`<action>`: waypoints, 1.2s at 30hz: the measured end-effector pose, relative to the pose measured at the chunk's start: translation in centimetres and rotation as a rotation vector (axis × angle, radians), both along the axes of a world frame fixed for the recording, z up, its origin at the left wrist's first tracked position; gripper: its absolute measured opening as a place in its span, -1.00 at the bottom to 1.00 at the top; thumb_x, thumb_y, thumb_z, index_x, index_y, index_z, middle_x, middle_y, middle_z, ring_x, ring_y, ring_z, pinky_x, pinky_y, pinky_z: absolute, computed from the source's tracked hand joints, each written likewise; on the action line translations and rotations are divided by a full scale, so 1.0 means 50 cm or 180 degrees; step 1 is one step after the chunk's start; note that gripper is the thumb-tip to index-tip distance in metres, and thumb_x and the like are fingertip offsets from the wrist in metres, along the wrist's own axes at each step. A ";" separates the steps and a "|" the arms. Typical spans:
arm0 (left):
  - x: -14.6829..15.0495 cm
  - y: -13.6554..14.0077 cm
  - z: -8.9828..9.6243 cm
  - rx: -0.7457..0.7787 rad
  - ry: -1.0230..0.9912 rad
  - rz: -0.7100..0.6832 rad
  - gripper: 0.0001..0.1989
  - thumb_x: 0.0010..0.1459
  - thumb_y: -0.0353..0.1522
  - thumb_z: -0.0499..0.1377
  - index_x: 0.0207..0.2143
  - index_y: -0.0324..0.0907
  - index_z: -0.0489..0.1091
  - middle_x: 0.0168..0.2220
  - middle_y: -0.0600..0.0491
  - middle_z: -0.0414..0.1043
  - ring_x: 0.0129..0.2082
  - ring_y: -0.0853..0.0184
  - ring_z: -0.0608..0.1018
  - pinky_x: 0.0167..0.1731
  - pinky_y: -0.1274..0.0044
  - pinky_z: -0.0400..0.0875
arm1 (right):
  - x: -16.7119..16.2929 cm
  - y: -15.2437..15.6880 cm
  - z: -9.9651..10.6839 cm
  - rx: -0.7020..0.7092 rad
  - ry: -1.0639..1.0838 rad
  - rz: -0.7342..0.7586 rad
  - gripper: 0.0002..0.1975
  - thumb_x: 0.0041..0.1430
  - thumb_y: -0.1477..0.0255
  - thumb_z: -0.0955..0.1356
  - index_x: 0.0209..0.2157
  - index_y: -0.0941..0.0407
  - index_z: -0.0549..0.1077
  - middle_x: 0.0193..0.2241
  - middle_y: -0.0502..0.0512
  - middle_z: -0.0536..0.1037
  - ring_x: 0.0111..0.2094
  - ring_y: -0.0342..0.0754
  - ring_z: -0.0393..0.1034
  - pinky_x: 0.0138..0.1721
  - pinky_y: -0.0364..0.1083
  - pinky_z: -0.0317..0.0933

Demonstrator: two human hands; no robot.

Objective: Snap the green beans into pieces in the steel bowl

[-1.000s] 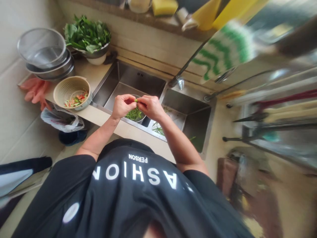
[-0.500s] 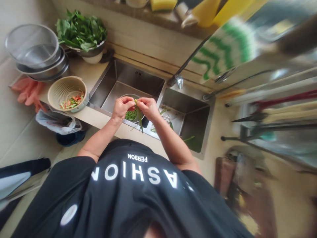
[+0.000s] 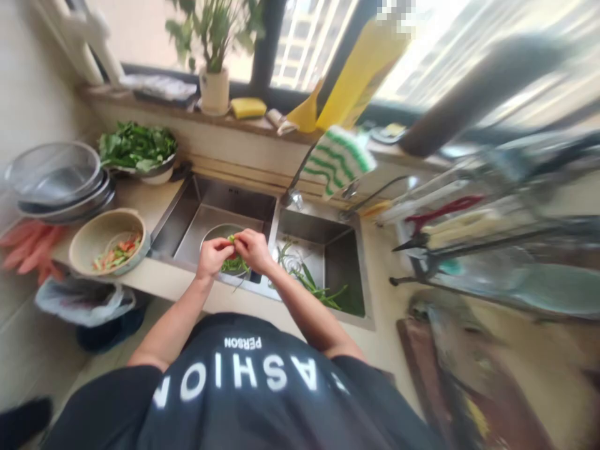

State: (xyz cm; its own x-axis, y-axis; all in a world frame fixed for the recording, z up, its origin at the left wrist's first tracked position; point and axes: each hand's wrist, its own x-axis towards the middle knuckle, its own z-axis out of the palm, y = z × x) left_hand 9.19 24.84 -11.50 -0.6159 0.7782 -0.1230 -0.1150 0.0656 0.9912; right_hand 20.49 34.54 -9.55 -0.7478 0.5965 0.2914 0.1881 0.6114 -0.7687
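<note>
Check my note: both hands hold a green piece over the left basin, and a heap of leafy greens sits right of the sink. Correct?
Not quite: the head view shows the heap of leafy greens left of the sink, not right. The left hand and right hand do hold a green piece over the left basin.

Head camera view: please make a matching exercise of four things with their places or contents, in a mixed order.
1. Long thin green stalks
2. Rectangular yellow sponge
3. Round beige plastic basket
4. Pink rubbery gloves

A. holds red and green pieces
B. at the view's left edge
C. on the windowsill
D. in the right-hand sink basin

Pairs: 1-D, 2-C, 3-A, 4-B.
</note>
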 end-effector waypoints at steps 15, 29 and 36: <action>-0.039 0.017 -0.002 0.0055 -0.0149 0.0051 -0.68 -0.24 -0.26 0.43 -0.44 -0.28 0.54 -0.54 0.08 0.54 -0.55 0.40 0.54 -0.46 0.59 0.51 | -0.010 0.028 -0.002 -0.0192 -0.0364 0.0519 -0.85 0.13 0.59 0.36 -0.47 0.22 0.57 -0.52 0.00 0.51 -0.46 -0.22 0.25 -0.37 -0.22 0.05; -0.004 0.026 0.039 0.0081 -0.0646 0.0362 -0.77 -0.34 -0.36 0.32 -0.54 -0.27 0.42 -0.67 0.20 0.36 -0.70 0.53 0.34 -0.67 0.67 0.28 | -0.009 -0.001 -0.003 -0.2265 -0.0115 0.0123 -0.79 0.09 0.44 0.24 -0.56 0.17 0.39 -0.69 -0.12 0.23 -0.62 -0.24 0.03 -0.54 -0.20 -0.06; 0.001 0.016 0.028 0.0022 -0.0719 0.0444 -0.73 -0.25 -0.34 0.38 -0.50 -0.26 0.39 -0.60 0.16 0.40 -0.64 0.51 0.41 -0.59 0.64 0.37 | 0.019 0.013 -0.037 -0.1707 -0.0184 0.0614 -0.62 0.13 0.15 0.30 -0.47 0.20 0.48 -0.63 -0.07 0.32 -0.56 -0.23 0.11 -0.50 -0.19 -0.03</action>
